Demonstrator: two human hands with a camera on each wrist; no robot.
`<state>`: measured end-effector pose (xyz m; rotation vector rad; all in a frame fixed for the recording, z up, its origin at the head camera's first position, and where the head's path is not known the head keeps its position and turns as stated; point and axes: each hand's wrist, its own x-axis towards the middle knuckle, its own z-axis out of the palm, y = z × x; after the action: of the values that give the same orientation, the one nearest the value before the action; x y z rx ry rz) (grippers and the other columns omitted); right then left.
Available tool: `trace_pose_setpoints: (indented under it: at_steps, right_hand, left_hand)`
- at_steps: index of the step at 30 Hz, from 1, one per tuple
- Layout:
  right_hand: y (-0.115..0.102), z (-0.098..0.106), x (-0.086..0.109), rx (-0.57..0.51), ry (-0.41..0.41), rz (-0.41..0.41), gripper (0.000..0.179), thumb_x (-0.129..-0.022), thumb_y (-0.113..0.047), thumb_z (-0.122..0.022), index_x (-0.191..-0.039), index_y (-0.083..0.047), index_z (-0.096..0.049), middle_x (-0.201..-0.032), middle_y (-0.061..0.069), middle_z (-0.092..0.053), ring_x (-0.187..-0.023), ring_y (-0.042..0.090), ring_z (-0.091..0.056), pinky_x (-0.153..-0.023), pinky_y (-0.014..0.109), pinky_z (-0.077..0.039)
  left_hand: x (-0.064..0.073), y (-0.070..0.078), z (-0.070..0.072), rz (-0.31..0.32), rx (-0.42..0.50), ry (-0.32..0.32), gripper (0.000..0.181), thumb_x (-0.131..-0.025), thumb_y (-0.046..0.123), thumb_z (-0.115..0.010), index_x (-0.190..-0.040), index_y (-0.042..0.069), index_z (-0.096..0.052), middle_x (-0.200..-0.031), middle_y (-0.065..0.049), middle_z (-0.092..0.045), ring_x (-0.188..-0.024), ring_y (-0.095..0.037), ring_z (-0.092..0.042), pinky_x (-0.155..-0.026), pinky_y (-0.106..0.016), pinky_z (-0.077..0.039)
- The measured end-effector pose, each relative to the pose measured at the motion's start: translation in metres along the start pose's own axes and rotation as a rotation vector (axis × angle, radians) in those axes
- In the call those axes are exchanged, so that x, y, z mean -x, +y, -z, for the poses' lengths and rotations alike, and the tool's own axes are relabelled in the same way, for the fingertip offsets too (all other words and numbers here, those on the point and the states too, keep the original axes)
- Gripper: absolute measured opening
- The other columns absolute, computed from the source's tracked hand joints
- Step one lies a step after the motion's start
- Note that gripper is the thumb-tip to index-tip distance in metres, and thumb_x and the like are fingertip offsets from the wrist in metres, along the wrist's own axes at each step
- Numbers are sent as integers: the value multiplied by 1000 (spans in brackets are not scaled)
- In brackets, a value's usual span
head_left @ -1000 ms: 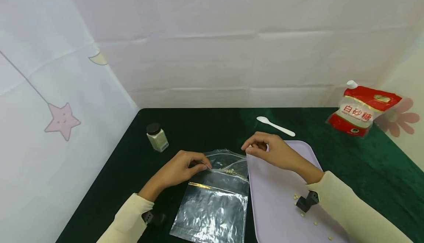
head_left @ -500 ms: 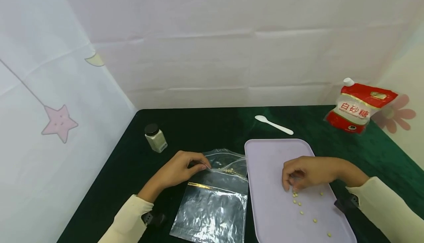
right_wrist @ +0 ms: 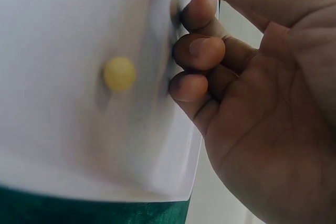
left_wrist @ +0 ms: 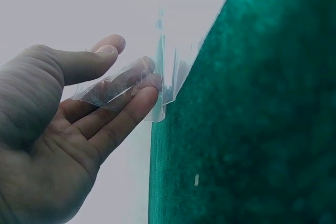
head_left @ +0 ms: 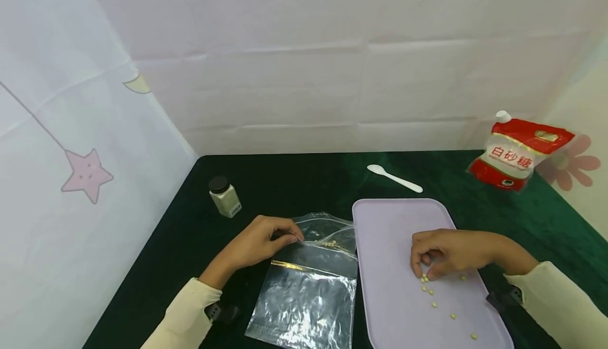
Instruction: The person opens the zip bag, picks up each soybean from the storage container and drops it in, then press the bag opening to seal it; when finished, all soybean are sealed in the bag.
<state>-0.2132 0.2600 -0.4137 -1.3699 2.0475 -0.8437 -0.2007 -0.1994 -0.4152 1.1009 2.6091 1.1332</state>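
Note:
A clear zip bag [head_left: 304,307] lies left of the tray, its mouth spread and several pale yellow soybeans [head_left: 332,244] inside near the top. My left hand [head_left: 261,241] pinches the lip of the bag between thumb and fingers; the left wrist view shows the clear film [left_wrist: 113,90] by the fingertips. Over the lilac tray [head_left: 394,307], my right hand [head_left: 451,254] reaches down with bent fingers, thumb and index fingertips apart around a small cluster of soybeans [head_left: 425,279]. The right wrist view has one yellow soybean [right_wrist: 119,73] on the tray beside the curled fingers.
More soybeans [head_left: 453,316] lie scattered toward the tray's near right side. Behind the tray is a white plastic spoon [head_left: 394,178]. A black-lidded jar [head_left: 225,198] stands at the back left, a red and white sugar pouch [head_left: 518,153] at the back right.
My right hand has moved from the bag's mouth to the right and down onto the soybeans in the tray, shifting only slightly lately. The left hand keeps its grip on the bag.

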Motion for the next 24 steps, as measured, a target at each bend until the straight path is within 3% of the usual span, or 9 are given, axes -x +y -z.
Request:
trace_pose_setpoints:
  at_steps: [14,18,24]
  right_hand:
    - [0,2,-7,43,41,9,11,-98,-21,-68,-108,-26,-69,-95,-4,-59,-86,10,-56,-70,23,-48]
    - [-3,4,-19,63,119,-14,9,-99,-25,-67,-108,-25,-68,-91,-9,-59,-81,8,-55,-67,22,-48]
    - [-19,10,-51,94,332,-12,9,-98,-30,-68,-106,-27,-68,-85,-10,-55,-75,11,-52,-62,26,-44]
  left_hand:
    - [1,-1,-2,-19,27,7,15,-100,12,-64,-109,18,-74,-108,10,-72,-95,-14,-69,-78,-32,-56]
    - [0,-1,-2,-8,26,-2,14,-100,14,-64,-109,19,-74,-108,11,-72,-94,-12,-68,-79,-32,-56]
    - [-2,-2,0,9,15,1,14,-100,14,-64,-108,19,-74,-108,12,-71,-91,-13,-68,-76,-32,-56]
